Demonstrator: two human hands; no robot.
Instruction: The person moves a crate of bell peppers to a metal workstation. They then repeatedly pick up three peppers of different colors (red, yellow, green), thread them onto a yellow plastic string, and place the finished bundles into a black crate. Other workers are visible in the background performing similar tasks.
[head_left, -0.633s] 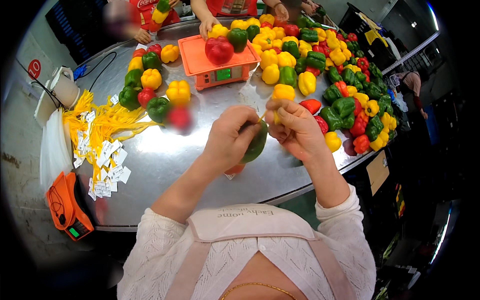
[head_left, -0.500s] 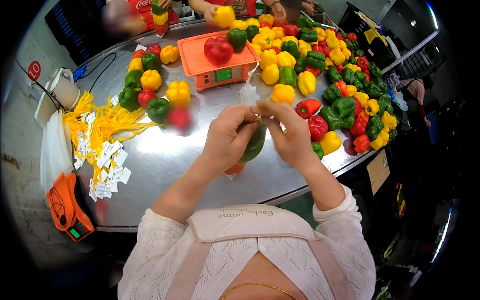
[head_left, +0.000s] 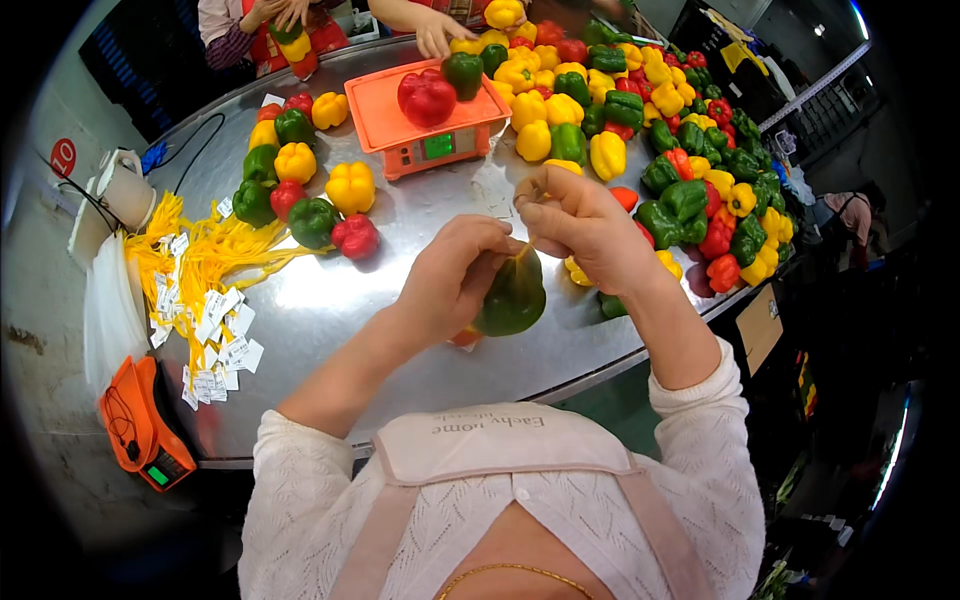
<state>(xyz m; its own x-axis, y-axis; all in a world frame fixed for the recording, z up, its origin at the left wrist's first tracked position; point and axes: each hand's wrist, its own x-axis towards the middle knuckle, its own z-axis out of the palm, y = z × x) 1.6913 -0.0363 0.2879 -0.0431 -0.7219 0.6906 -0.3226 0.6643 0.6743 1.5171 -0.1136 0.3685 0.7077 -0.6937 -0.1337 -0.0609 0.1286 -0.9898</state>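
In front of me, my left hand (head_left: pixel 452 275) is closed around a green bell pepper (head_left: pixel 518 298). A reddish-orange patch and a bit of white label show under it, mostly hidden by the hand. Thin yellow netting (head_left: pixel 524 252) gathers to a narrow neck at the top of the pepper, by my left fingertips. Just above and to the right, my right hand (head_left: pixel 580 228) is closed in a pinch at the upper end of this netting; its fingertips partly hide what they grip.
An orange scale (head_left: pixel 375 112) bears a red pepper (head_left: pixel 427 97) and a green one (head_left: pixel 463 75). Mixed peppers (head_left: pixel 685 200) heap at the right; more sit left of the scale. Yellow nets with white tags (head_left: pixel 215 250) lie at the left. Co-workers' hands (head_left: pixel 437 35) work across the table.
My right hand has risen slightly, away from my left, and the netting neck now shows between them. Across the table, a co-worker's hand has reached down to the peppers.
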